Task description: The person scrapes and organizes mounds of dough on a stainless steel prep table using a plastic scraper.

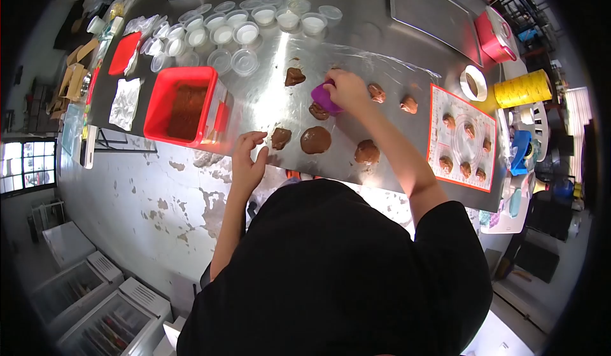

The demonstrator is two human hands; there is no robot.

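Steel table (pixel 159 184), 7 dough mounds (pixel 316 139)

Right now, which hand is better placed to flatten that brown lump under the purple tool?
The right hand, probably: it already holds the purple scraper on that dough lump. The left hand is empty, nearer another lump.

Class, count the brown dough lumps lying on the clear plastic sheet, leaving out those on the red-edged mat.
7: dough lumps on the plastic sheet. The right hand may hide more.
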